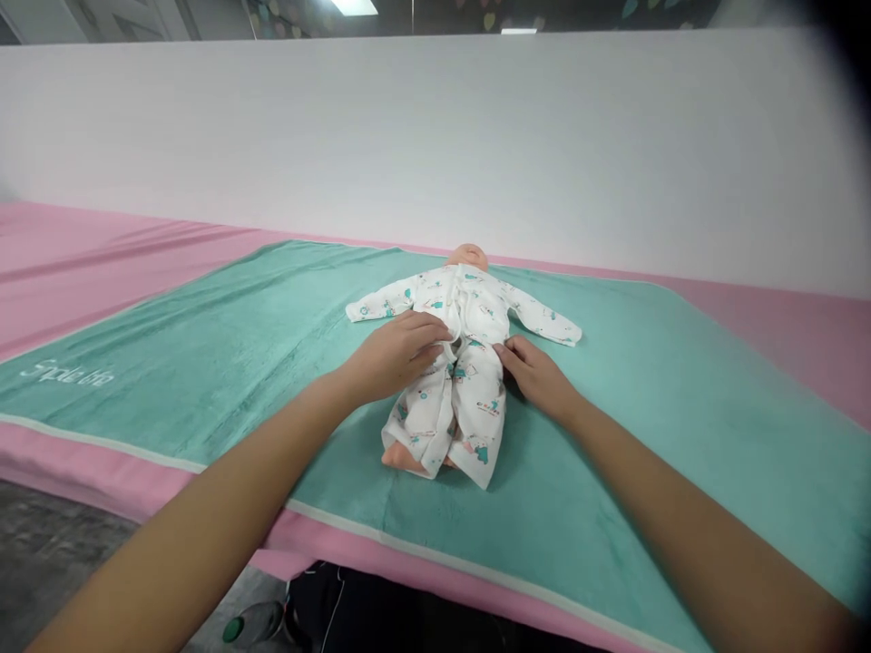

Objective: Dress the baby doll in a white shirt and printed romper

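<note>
A baby doll (468, 257) lies on its back on a teal towel (238, 345), dressed in a white printed romper (469, 363) with both sleeves spread out. My left hand (395, 354) rests on the doll's belly, fingers pressed together on the romper's front. At the doll's right side, my right hand (534, 372) touches the romper at the waist with its fingers curled on the cloth. One bare doll foot (401, 458) pokes out of the near leg.
The towel covers a pink mattress (82, 263) that runs along a white wall (435, 136). The mattress's near edge is just in front of me, with grey floor (47, 553) and a shoe (255, 624) below it.
</note>
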`<move>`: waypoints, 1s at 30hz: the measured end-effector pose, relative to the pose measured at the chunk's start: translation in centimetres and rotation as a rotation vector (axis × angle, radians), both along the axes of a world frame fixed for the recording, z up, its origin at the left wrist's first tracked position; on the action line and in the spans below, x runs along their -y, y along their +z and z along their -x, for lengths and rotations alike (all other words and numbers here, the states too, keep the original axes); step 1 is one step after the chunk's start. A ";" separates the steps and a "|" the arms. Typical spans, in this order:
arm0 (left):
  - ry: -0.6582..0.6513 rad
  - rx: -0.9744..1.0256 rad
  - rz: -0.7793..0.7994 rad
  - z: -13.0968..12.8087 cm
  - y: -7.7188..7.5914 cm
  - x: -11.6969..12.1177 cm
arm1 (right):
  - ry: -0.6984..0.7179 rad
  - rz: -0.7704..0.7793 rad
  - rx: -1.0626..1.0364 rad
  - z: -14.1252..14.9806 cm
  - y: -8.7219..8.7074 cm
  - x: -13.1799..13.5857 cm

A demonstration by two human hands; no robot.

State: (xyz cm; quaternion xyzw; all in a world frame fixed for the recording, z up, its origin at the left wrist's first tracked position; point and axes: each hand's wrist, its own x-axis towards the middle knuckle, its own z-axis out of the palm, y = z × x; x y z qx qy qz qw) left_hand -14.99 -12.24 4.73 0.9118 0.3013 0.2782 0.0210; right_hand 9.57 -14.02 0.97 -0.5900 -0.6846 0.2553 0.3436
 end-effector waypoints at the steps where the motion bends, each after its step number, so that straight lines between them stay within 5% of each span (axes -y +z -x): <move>1: 0.000 -0.008 -0.002 0.0 0.0 0.0 | -0.002 0.007 0.002 0.0 0.0 0.0; 17: -0.024 0.017 -0.025 0.2 -0.2 -0.1 | -0.024 -0.005 0.031 0.1 -0.1 0.0; 25: 0.106 0.079 -0.071 0.1 -0.5 -0.7 | -0.078 -0.362 0.017 0.3 -0.1 -0.3; 30: 0.142 0.165 -0.052 -0.2 -0.8 -0.7 | 0.006 -0.378 0.070 0.1 -0.1 -0.6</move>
